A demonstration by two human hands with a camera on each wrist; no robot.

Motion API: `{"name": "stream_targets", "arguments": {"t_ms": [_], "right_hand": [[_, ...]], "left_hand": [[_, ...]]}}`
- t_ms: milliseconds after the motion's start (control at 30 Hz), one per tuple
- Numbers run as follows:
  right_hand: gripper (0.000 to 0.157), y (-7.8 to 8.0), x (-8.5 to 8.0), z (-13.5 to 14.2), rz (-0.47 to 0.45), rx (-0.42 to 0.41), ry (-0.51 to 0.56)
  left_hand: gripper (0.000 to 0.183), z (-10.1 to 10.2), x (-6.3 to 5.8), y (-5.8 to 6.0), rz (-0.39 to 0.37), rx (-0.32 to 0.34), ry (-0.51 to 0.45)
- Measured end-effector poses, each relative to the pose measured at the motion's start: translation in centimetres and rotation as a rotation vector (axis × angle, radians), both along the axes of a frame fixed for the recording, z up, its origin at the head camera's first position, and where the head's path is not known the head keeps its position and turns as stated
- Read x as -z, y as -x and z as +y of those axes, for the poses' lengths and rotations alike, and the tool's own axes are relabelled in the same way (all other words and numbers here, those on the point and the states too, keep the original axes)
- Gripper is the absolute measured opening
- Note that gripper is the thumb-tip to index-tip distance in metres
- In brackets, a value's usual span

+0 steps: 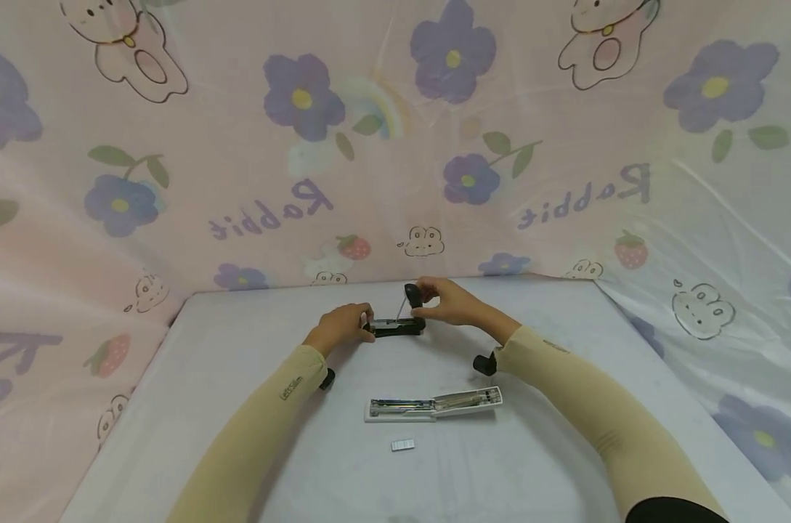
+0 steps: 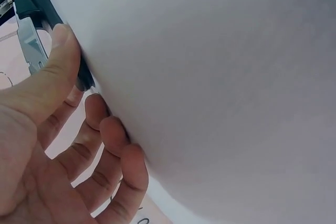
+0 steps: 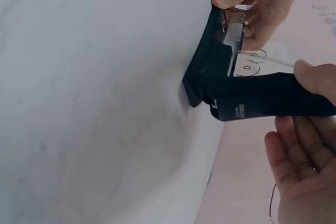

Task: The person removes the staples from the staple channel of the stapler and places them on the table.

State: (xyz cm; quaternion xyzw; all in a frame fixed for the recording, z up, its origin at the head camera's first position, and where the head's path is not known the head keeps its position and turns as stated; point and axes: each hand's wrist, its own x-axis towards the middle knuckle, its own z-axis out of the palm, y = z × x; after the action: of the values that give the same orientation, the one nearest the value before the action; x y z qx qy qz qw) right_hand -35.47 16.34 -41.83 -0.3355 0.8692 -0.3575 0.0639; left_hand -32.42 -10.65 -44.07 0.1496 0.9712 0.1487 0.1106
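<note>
Black stapler, opened wide, top upright, base on table

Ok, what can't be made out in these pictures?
Head: one end of the black stapler, hidden by the left hand.
Left wrist: its raised top, cut off by the left edge.
Right wrist: lettering on that top, too blurred.
Head: detail of the silver strip, too small.

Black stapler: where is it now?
In the head view, the black stapler sits centrally on the table, toward its far edge, between the left hand and right hand.

Long beige sleeves bear small dark lettering, with a black rounded piece at each cuff.
</note>
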Motion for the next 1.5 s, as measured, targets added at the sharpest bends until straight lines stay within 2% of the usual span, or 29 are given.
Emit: {"name": "stream_targets", "arguments": {"t_ms": [167, 400, 633, 867, 1067, 1200, 1500], "right_hand": [[0.031, -0.4, -0.3, 1.0, 0.014, 0.023, 0.006], [0.044, -0.6, 0.1, 2.2, -0.036, 0.066, -0.003], [0.029, 0.1, 0.5, 3.0, -0.041, 0.012, 0.063], [0.031, 0.5, 0.5, 3.5, -0.067, -0.007, 0.108], [0.031, 0.0, 0.9, 4.6, -0.115, 0.004, 0.088], [0.031, -0.1, 1.3, 5.2, -0.104, 0.013, 0.093], [0.03, 0.3, 2.1, 6.1, -0.044, 0.076, 0.047]], "left_hand": [[0.049, 0.0, -0.3, -0.2, 0.021, 0.0, 0.004], [0.049, 0.1, -0.2, -0.4, -0.002, -0.001, 0.012], [0.049, -0.4, -0.2, -0.3, 0.017, -0.002, 0.021], [0.047, -0.3, -0.6, -0.2, 0.015, -0.011, 0.025], [0.046, 0.3, 0.2, -0.3, -0.007, 0.006, 0.018], [0.047, 0.4, 0.6, -0.3, 0.005, -0.008, 0.03], [0.046, 0.4, 0.1, -0.4, 0.01, -0.007, 0.024]]}}
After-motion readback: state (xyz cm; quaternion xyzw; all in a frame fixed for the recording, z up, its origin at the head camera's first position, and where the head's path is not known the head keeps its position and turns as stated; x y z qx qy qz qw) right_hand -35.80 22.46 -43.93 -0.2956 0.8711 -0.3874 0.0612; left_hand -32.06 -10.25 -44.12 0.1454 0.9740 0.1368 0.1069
